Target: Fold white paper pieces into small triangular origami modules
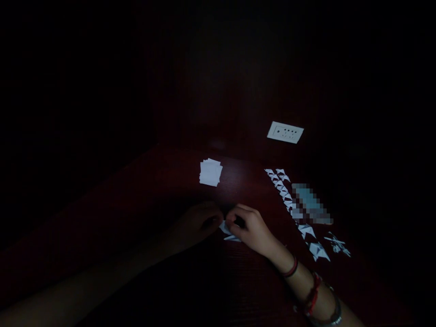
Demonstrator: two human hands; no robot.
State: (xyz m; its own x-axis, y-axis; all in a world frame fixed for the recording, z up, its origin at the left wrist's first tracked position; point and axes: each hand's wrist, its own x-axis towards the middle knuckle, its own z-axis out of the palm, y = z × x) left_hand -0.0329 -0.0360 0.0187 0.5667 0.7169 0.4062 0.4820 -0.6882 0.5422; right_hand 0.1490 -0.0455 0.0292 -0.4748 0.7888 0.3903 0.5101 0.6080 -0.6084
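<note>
The scene is very dark. Both hands meet over a dark red table (163, 181). My left hand (200, 222) and my right hand (250, 229) pinch a small piece of white paper (227, 231) between them, low on the tabletop. Only the paper's lower edges show; the fingers hide the rest. A small stack of white paper squares (210, 172) lies just beyond the hands. Red bands and a bracelet circle my right wrist.
A row of several folded white paper pieces (293, 209) runs diagonally along the table's right side, with a few more at the near right (337, 245). A blurred-out rectangular patch sits on that row. A white wall socket (285, 132) is behind the table.
</note>
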